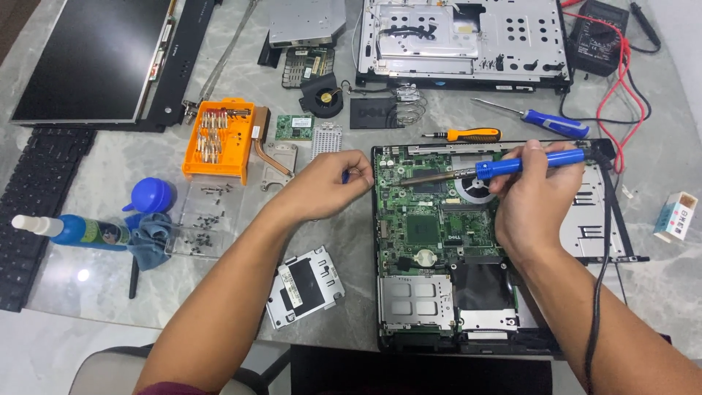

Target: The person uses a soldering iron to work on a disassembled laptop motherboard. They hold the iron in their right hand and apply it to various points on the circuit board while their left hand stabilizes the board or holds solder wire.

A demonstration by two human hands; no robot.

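An opened laptop base lies in front of me with its green motherboard exposed. My right hand grips a blue-handled soldering iron, held flat with its metal tip pointing left over the upper part of the board. Its black cord runs down along my right forearm. My left hand rests at the laptop's upper left corner, fingers pinched on something small and blue that I cannot make out.
An orange screwdriver-bit case, loose screws, a heatsink, a fan and small boards lie to the left. A hard drive caddy, blue bottle, two screwdrivers, multimeter, screen panel and keyboard surround them.
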